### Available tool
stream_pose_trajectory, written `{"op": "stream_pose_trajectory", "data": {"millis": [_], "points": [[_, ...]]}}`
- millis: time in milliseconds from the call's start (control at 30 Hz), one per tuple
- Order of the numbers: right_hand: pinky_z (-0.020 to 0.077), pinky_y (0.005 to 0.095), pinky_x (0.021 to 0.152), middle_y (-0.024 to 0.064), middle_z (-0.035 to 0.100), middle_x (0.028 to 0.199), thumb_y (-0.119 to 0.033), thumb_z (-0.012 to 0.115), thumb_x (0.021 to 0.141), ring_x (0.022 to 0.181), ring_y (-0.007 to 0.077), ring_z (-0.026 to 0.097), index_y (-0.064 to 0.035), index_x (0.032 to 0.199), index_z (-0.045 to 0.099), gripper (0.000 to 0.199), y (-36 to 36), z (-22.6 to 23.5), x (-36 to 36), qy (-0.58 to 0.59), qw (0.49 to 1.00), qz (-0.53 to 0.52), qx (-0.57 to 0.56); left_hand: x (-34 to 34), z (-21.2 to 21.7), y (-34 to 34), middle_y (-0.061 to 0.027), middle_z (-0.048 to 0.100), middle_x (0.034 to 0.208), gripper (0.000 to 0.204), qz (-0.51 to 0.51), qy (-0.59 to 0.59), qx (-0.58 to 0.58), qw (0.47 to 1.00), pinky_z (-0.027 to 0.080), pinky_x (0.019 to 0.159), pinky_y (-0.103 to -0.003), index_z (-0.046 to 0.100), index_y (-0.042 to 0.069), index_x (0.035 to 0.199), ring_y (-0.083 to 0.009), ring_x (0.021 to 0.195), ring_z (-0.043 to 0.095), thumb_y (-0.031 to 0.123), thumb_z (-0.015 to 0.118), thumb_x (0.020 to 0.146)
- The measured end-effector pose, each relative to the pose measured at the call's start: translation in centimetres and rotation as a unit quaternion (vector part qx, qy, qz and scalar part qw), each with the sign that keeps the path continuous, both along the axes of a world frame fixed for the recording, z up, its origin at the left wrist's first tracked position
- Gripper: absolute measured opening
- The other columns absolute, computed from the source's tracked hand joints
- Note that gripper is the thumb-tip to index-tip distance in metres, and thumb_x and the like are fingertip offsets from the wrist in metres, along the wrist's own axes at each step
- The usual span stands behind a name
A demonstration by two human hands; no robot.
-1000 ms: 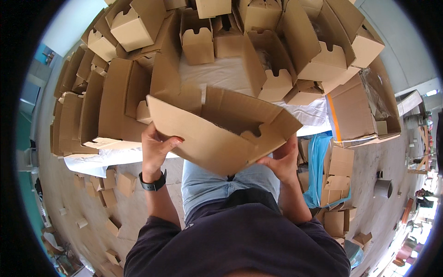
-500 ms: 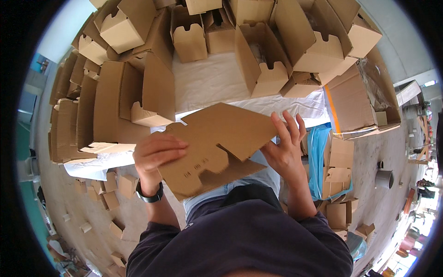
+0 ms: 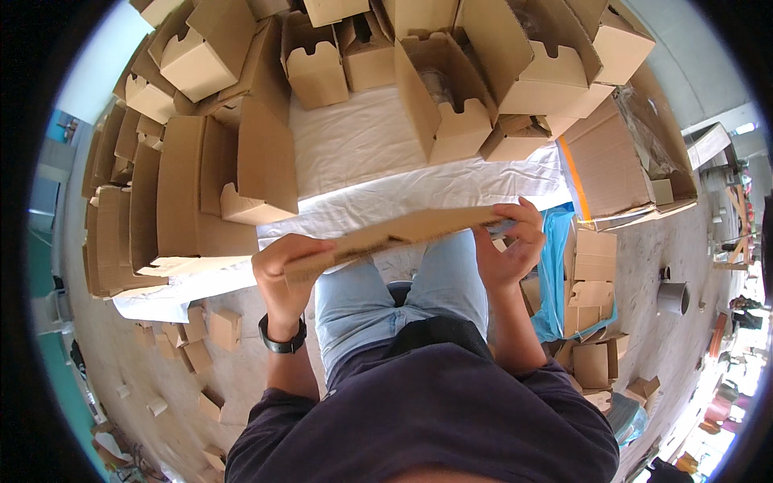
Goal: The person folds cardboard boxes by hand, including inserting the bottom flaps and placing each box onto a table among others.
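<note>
Left hand (image 3: pixel 286 270) gripping left end of cardboard piece (image 3: pixel 435 224), right hand (image 3: pixel 511 245) pinching right end, piece nearly edge-on above jeans (image 3: pixel 354 302), near side of white sheet (image 3: pixel 362 145), open boxes (image 3: pixel 460 137) far, blue plastic (image 3: pixel 554 274) right.

my one feed, left head cam, wide fisheye, looking down past the dark shirt (image 3: pixel 427 410), left hand (image 3: pixel 282 272) and right hand (image 3: pixel 510 258) pretty close, edges all bendy
</note>
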State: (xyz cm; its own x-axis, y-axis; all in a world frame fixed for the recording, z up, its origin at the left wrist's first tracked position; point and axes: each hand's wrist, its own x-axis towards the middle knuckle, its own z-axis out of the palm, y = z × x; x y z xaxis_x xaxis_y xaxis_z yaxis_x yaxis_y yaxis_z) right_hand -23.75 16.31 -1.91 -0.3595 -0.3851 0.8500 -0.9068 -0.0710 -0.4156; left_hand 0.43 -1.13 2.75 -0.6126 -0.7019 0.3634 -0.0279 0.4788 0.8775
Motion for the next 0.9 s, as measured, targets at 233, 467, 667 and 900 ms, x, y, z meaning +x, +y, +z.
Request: {"op": "stream_pose_trajectory", "data": {"millis": [233,467,667,900], "points": [[0.0417,0.0388,0.104,0.0153,0.049,0.139,-0.016,0.087,0.073,0.127,0.0262,0.05,-0.0025,0.147,0.027,0.096,1.8,0.8,-1.3,-0.57,0.771,0.284,-0.015,0.4,-2.5,-0.3,-0.0062,0.07,0.103,0.039,0.066,0.106,0.331,0.935,0.049,0.092,-0.03,0.064,0.001,0.114,-0.0163,0.095,0.065,0.005,0.079,0.079],[0.0485,0.0294,0.091,0.005,0.067,0.111,-0.01,0.078,0.083,0.103,0.0108,0.059,0.002,0.119,0.063,0.041,5.1,-0.8,0.5,-0.606,0.719,0.277,0.197,-1.7,-3.4,-0.1,-0.0081,0.069,0.109,0.036,0.069,0.08,0.374,0.922,0.048,0.093,-0.031,0.064,0.0,0.116,-0.016,0.101,0.064,0.006,0.076,0.083],[0.0488,0.0282,0.092,0.0049,0.069,0.11,-0.008,0.077,0.083,0.102,0.0113,0.061,0.0023,0.117,0.064,0.038,10.1,-0.6,-0.2,-0.554,0.785,0.183,0.208,-2.0,-6.5,2.2,-0.0074,0.063,0.12,0.038,-0.048,0.062,0.347,0.935,0.048,0.094,-0.032,0.057,0.0,0.124,-0.0171,0.106,0.061,0.01,0.07,0.09],[0.0469,0.0295,0.097,0.0078,0.062,0.126,-0.004,0.074,0.084,0.11,0.0136,0.059,0.0022,0.135,0.049,0.057,22.0,-5.7,2.0,-0.695,0.71,0.109,0.018,-8.1,-6.9,7.2,-0.0123,0.066,0.116,0.037,-0.219,-0.147,0.293,0.919,0.049,0.091,-0.031,0.055,-0.003,0.126,-0.018,0.105,0.063,0.011,0.066,0.093]]}}
